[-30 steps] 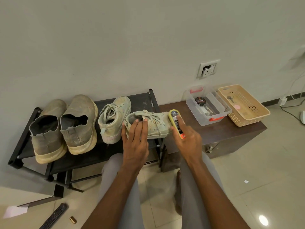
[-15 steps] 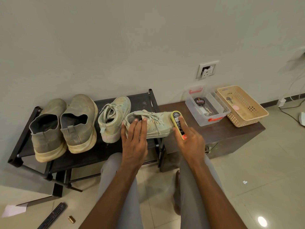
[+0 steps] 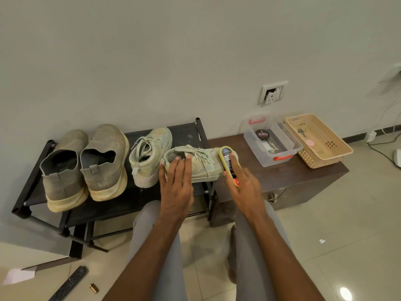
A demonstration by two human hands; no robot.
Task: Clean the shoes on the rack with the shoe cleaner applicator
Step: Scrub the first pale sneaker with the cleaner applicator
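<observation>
On the black rack [image 3: 188, 135] stand four shoes; the pale green sneaker [image 3: 201, 164] lies on its side at the right end. Since one second ago the applicator [image 3: 229, 165] has slid only slightly along its toe, so the rubbing of this shoe probably goes on and the others wait. The left hand [image 3: 176, 183] presses the sneaker flat with straight fingers. The right hand [image 3: 244, 187] grips the applicator, index finger stretched along its back, foam side against the toe.
</observation>
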